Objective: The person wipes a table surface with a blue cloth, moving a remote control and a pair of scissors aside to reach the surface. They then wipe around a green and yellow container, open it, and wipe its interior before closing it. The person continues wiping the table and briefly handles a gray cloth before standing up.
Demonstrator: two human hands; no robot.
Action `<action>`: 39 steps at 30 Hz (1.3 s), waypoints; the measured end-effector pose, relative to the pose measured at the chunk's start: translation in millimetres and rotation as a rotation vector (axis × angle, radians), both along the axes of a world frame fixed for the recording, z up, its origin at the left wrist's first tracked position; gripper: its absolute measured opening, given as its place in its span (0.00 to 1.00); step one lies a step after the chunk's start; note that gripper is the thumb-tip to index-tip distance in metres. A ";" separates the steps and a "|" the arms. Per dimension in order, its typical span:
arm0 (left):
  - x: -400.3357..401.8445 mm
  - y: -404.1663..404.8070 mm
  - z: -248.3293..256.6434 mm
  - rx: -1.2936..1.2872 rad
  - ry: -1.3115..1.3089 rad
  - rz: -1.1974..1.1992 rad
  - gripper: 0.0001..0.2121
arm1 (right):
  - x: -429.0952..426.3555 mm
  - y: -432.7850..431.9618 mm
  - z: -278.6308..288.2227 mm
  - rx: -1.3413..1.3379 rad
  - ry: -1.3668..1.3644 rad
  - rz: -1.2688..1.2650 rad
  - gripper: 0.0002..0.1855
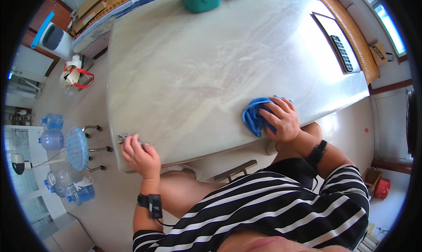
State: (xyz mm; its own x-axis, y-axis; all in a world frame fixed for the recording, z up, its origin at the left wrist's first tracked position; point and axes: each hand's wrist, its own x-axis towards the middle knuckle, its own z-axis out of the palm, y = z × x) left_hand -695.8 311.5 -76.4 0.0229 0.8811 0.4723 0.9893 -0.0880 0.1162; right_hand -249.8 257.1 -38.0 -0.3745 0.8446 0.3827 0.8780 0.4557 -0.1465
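Observation:
A blue cloth [253,115] lies bunched on the pale marble-patterned tabletop [184,70], near its front edge. My right hand [282,120] grips this cloth, pressing it down with bent fingers. At the table's front left corner, my left hand [141,156] rests with its fingers curled over a crumpled grey cloth or scrubber [126,138]; how far the fingers close around it is partly hidden. Both wrists wear black straps, the left one with a small box on it.
A green plastic container [201,0] stands at the table's far edge, beside a black object. An open laptop [341,51] lies at the right edge. On the floor at left are a blue-covered wheeled stool [77,149], large water bottles [51,140] and a bag with red handles [73,74].

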 end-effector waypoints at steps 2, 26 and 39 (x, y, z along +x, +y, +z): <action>1.8 -0.2 1.8 0.005 0.008 -0.004 0.21 | -0.2 0.6 -0.3 0.019 0.004 -0.003 0.32; -8.5 -5.2 -4.4 0.025 -0.081 -0.100 0.19 | -21.6 -7.3 -11.7 0.089 0.011 -0.265 0.26; -16.6 -0.3 -5.4 0.036 -0.071 -0.227 0.16 | -43.8 9.7 -1.0 -0.118 -0.108 -0.528 0.24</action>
State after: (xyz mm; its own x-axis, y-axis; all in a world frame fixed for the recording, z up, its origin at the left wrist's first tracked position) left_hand -712.4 311.2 -81.7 0.1841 0.8399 0.5106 0.9333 -0.3124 0.1774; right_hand -293.6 266.7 -39.0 0.0795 0.9631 0.2571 0.9957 -0.0645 -0.0664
